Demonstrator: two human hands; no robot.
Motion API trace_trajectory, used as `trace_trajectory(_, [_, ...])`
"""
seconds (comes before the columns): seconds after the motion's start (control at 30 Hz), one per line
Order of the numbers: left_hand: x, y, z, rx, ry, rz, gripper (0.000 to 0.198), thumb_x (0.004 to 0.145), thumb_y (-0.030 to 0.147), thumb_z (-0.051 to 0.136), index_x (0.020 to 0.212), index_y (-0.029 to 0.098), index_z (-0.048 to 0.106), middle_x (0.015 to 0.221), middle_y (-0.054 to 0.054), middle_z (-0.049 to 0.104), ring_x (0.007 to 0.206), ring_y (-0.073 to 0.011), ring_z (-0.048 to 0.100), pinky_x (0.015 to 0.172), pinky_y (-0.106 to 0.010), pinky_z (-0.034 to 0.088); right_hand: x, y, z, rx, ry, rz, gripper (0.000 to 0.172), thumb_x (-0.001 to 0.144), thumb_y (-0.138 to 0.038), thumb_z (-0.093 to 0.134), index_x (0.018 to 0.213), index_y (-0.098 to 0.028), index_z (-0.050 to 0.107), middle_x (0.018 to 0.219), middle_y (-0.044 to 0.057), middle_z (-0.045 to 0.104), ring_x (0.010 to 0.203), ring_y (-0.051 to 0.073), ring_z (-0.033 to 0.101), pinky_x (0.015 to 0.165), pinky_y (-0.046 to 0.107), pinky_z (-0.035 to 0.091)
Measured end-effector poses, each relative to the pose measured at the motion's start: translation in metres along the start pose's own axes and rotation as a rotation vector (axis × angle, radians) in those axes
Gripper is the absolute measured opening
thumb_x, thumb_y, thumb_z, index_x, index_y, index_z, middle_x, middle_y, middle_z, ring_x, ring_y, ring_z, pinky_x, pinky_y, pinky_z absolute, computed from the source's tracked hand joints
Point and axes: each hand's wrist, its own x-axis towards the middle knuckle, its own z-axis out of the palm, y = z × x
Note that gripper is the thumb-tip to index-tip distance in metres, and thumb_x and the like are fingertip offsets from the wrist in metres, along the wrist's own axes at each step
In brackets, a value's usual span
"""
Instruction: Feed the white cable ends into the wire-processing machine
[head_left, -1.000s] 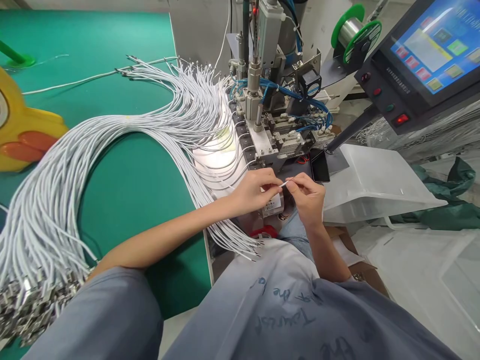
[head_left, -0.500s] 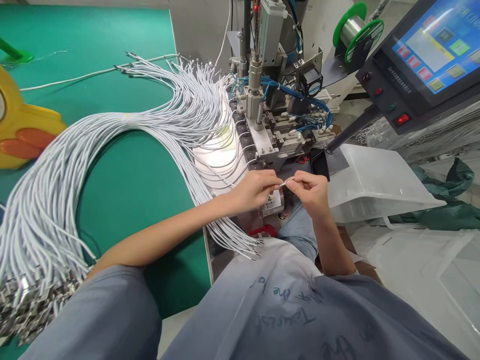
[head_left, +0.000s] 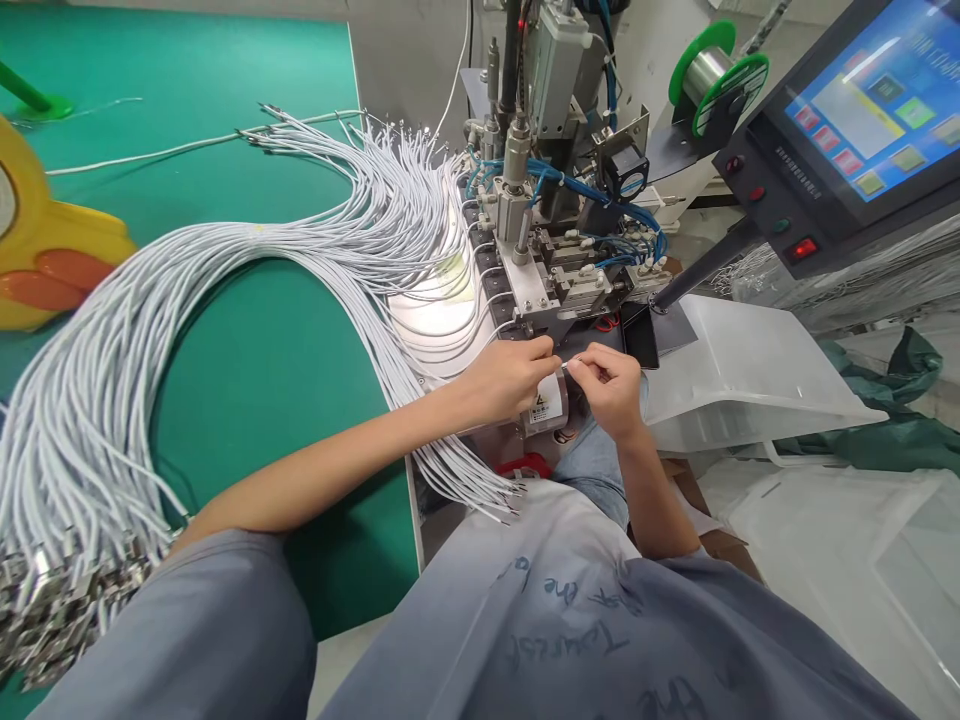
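My left hand (head_left: 508,376) and my right hand (head_left: 609,384) meet just in front of the small metal machine (head_left: 555,270). Both pinch the end of one thin white wire (head_left: 564,367) that spans the gap between their fingertips. A big bundle of white wires (head_left: 225,290) fans across the green mat (head_left: 255,400) on the left, its far ends curving toward the machine. More wire ends (head_left: 480,490) hang over the bench edge below my left wrist. Metal connectors (head_left: 52,600) cluster at the bundle's near end.
A touch screen panel (head_left: 847,110) with red and green buttons stands at the right. A green solder spool (head_left: 712,70) sits behind the machine. A clear plastic bin (head_left: 742,370) lies right of my hands. A yellow and orange object (head_left: 45,260) rests at the left edge.
Both hands have moved slightly up toward the machine and closer together, still pinching the wire end. The view has shifted a little.
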Motion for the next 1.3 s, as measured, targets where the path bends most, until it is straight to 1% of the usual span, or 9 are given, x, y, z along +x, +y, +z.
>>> trace_trajectory(0.13, [0.002,0.002,0.004,-0.192,0.048,-0.071,0.027,0.089,0.019,0.039,0.083,0.014,0.064,0.07,-0.003,0.053,0.062,-0.0106,0.05,0.056,-0.022,0.036,-0.003,0.004,0.016,0.023,0.185,0.005,0.027,0.081,-0.03,0.053,0.057,-0.019,0.057,0.052,-0.003,0.033,0.051,0.011,0.034,0.05,0.027,0.03])
trace_trajectory(0.2, [0.002,0.001,0.005,-0.25,0.038,-0.097,0.028,0.09,0.021,0.039,0.08,0.013,0.064,0.07,-0.003,0.052,0.063,-0.0106,0.05,0.058,-0.022,0.038,-0.004,0.008,0.022,0.04,0.203,0.043,0.028,0.081,-0.032,0.053,0.056,-0.019,0.056,0.053,-0.003,0.035,0.052,0.011,0.035,0.05,0.026,0.031])
trace_trajectory(0.27, [0.003,-0.003,0.006,-0.205,-0.009,-0.122,0.028,0.09,0.021,0.039,0.08,0.013,0.064,0.073,-0.004,0.052,0.064,-0.011,0.05,0.058,-0.022,0.038,-0.003,0.018,0.024,0.073,0.149,0.104,0.027,0.08,-0.033,0.053,0.059,-0.018,0.058,0.056,-0.002,0.041,0.053,0.011,0.039,0.051,0.026,0.033])
trace_trajectory(0.4, [0.005,-0.018,0.009,0.061,-0.171,-0.187,0.027,0.088,0.016,0.038,0.081,0.011,0.064,0.084,-0.007,0.052,0.057,-0.0108,0.048,0.054,-0.025,0.036,0.009,0.047,0.022,0.176,0.033,0.273,0.019,0.075,-0.031,0.052,0.072,-0.017,0.065,0.069,0.002,0.06,0.066,0.014,0.053,0.061,0.027,0.043])
trace_trajectory(0.53, [0.007,-0.029,0.015,0.205,-0.277,-0.206,0.027,0.085,0.008,0.037,0.09,0.009,0.063,0.086,-0.008,0.053,0.054,-0.0104,0.049,0.052,-0.026,0.035,0.02,0.064,0.025,0.257,-0.044,0.441,0.021,0.069,-0.032,0.054,0.076,-0.016,0.066,0.066,0.001,0.061,0.059,0.012,0.051,0.055,0.025,0.042])
trace_trajectory(0.7, [0.006,-0.031,0.018,0.21,-0.286,-0.179,0.026,0.086,0.009,0.037,0.091,0.009,0.063,0.086,-0.008,0.053,0.058,-0.0099,0.052,0.055,-0.023,0.039,0.028,0.063,0.034,0.339,-0.112,0.509,0.022,0.064,-0.037,0.059,0.069,-0.016,0.064,0.063,0.0,0.059,0.057,0.011,0.05,0.053,0.024,0.04])
trace_trajectory(0.93, [0.002,-0.036,0.021,0.171,-0.237,-0.105,0.034,0.086,0.008,0.037,0.11,0.014,0.06,0.089,-0.007,0.054,0.064,-0.0119,0.056,0.059,-0.024,0.043,0.033,0.062,0.037,0.362,-0.15,0.516,0.018,0.063,-0.035,0.058,0.063,-0.017,0.058,0.054,-0.004,0.05,0.053,0.009,0.045,0.05,0.023,0.034])
trace_trajectory(1.1, [0.001,-0.039,0.022,0.19,-0.233,-0.055,0.037,0.083,0.004,0.037,0.11,0.013,0.06,0.094,-0.009,0.054,0.067,-0.0129,0.058,0.059,-0.024,0.043,0.035,0.065,0.036,0.351,-0.232,0.519,0.017,0.066,-0.036,0.056,0.065,-0.018,0.054,0.055,-0.004,0.048,0.052,0.01,0.043,0.048,0.023,0.03])
trace_trajectory(1.3, [0.003,-0.037,0.021,0.217,-0.254,-0.068,0.037,0.082,0.003,0.039,0.111,0.012,0.06,0.097,-0.011,0.055,0.071,-0.0145,0.06,0.059,-0.024,0.043,0.033,0.079,0.042,0.349,-0.29,0.331,0.03,0.077,-0.042,0.05,0.059,-0.02,0.042,0.052,-0.006,0.034,0.049,0.008,0.03,0.048,0.023,0.025])
